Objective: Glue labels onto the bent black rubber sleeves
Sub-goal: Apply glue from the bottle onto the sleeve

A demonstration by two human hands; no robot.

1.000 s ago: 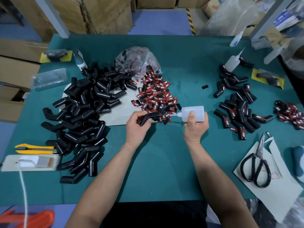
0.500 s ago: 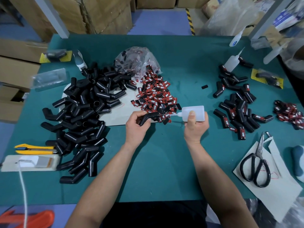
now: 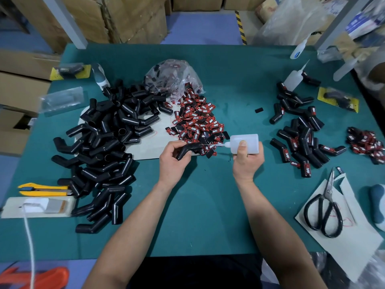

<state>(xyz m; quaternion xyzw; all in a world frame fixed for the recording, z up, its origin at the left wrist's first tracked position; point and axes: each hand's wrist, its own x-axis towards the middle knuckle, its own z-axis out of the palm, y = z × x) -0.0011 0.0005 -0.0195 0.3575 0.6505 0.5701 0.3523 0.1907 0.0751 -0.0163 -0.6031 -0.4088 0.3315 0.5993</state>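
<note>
The left hand (image 3: 173,161) grips a bent sleeve (image 3: 186,150) at its elbow, thumb on top and fingers curled under it, with one leg pointing right. The right hand (image 3: 246,162) is wrapped round a glue bottle (image 3: 246,142) held sideways, thumb pressed on its wall and nozzle aimed left at the sleeve's free end. The hands are apart. The nozzle tip sits near the sleeve, but I cannot tell whether it touches.

Both hands work low over the green table (image 3: 208,205), at the near edge of the label pile (image 3: 195,119). Loose red-and-black labels lie right behind and under the sleeve's end, so its outline is hard to pick out there. Behind the labels slumps a clear bag (image 3: 173,78) holding more of them.

To the left, a big heap of plain sleeves (image 3: 104,138) spreads over a white sheet (image 3: 154,142) and onto the table. Beside its near end lie a yellow knife (image 3: 43,189) and a white power strip (image 3: 37,207) with a cord (image 3: 29,236).

To the right, well apart from the hands, lie the labelled sleeves (image 3: 300,138), with a spare bottle (image 3: 294,77) at their far end and a smaller label heap (image 3: 366,142) beyond. One small black piece (image 3: 259,110) lies alone between the two piles. Scissors (image 3: 323,211) rest on paper (image 3: 354,236) at the near right. Cardboard boxes (image 3: 125,17) stand past the far edge.
</note>
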